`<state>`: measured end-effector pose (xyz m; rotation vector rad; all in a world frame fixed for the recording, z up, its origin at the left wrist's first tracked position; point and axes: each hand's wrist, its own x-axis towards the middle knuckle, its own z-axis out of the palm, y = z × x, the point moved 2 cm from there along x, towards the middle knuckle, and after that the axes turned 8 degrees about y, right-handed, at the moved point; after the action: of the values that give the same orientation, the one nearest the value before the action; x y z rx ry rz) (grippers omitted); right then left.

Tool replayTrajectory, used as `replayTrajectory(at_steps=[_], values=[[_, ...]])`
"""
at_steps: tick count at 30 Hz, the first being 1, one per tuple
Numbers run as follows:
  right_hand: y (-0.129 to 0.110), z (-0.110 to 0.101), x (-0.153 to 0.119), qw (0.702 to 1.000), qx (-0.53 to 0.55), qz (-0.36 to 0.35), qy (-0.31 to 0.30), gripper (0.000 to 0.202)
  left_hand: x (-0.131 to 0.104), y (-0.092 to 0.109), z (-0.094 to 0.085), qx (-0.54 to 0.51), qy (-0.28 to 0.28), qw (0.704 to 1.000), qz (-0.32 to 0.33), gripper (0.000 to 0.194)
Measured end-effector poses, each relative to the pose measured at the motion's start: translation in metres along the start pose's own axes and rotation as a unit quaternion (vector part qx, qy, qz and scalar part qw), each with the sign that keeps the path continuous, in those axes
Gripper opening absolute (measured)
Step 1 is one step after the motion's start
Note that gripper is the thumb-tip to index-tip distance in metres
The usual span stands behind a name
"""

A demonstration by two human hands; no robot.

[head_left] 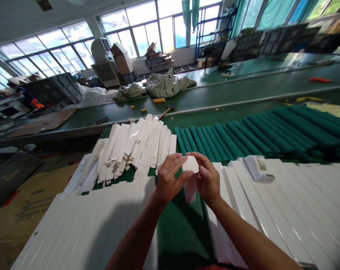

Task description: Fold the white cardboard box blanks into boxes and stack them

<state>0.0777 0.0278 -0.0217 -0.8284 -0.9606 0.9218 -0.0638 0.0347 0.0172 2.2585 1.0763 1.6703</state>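
Between my hands a narrow white carton (pixel 190 189) stands on end, its top end facing me. My left hand (pixel 171 177) grips its left upper edge, thumb and fingers around the top. On the opposite side my right hand (pixel 208 179) has its fingers curled against the carton, the index finger at the top rim. To the left lies a loose pile of flat white cartons (pixel 146 144). Rows of finished-looking white cartons (pixel 97 221) lie by my left arm, and more white cartons (pixel 299 210) by my right arm.
Dark green ribbed rolls (pixel 229 140) line the back right. A white tape dispenser (pixel 259 168) sits on the right-hand cartons. Beyond runs a long green bench (pixel 237 92) with a crumpled grey sack (pixel 167 84) and a yellow block (pixel 159 100). A brown sack (pixel 35 202) is low at left.
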Motion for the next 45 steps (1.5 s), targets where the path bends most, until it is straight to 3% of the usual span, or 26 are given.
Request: replayTrajectory(at_steps=[4, 9, 15, 20, 26, 33, 40, 45], values=[[0.000, -0.002, -0.010, 0.980, -0.144, -0.095, -0.099, 0.065, 0.007, 0.004, -0.009, 0.024, -0.062, 0.996, 0.061, 0.036], [0.003, 0.002, -0.012, 0.955, -0.257, -0.121, -0.085, 0.073, 0.016, 0.006, -0.012, 0.011, -0.095, 0.992, 0.081, 0.034], [0.008, 0.001, -0.011, 0.953, -0.258, -0.126, -0.099, 0.072, 0.021, 0.014, -0.016, 0.014, -0.136, 0.988, 0.065, 0.030], [0.008, 0.001, -0.008, 0.953, -0.253, -0.117, -0.116, 0.074, 0.025, 0.023, -0.017, 0.087, -0.170, 0.980, 0.059, 0.033], [0.009, 0.000, -0.004, 0.950, -0.244, -0.137, -0.141, 0.075, 0.021, 0.026, -0.010, 0.068, -0.155, 0.980, 0.108, 0.034], [0.013, 0.001, 0.006, 0.938, -0.248, -0.176, -0.169, 0.074, 0.014, 0.016, -0.002, 0.129, -0.144, 0.965, 0.179, 0.042], [0.011, 0.001, 0.011, 0.935, -0.242, -0.190, -0.176, 0.071, 0.003, 0.008, 0.010, 0.070, -0.078, 0.983, 0.149, 0.042], [0.010, -0.002, 0.010, 0.928, -0.235, -0.215, -0.194, 0.070, 0.004, 0.011, 0.010, 0.071, -0.109, 0.978, 0.164, 0.045]])
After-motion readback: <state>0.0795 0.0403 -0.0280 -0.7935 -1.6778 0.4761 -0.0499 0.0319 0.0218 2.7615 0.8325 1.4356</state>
